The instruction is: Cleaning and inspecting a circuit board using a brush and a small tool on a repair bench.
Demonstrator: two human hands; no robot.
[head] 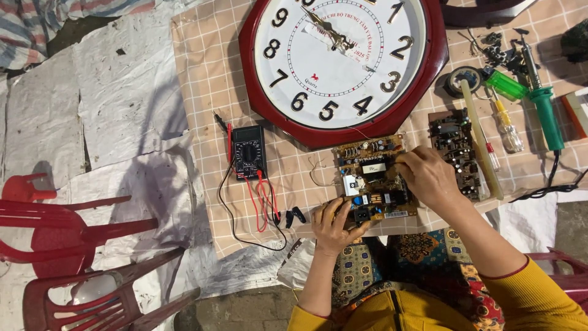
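A tan circuit board (372,179) crowded with components lies on the checked cloth at the table's near edge. My left hand (334,224) grips the board's near left corner, thumb on top. My right hand (427,176) rests on the board's right side, fingertips touching the upper right components. Nothing else is in either hand. A second, darker circuit board (455,150) lies just right of my right hand.
A big red octagonal wall clock (343,61) lies face up behind the board. A black multimeter (247,152) with red and black leads sits to the left. Soldering iron (542,101), screwdrivers (505,122) and tape roll (463,79) lie at right. Red plastic chairs (67,245) stand at lower left.
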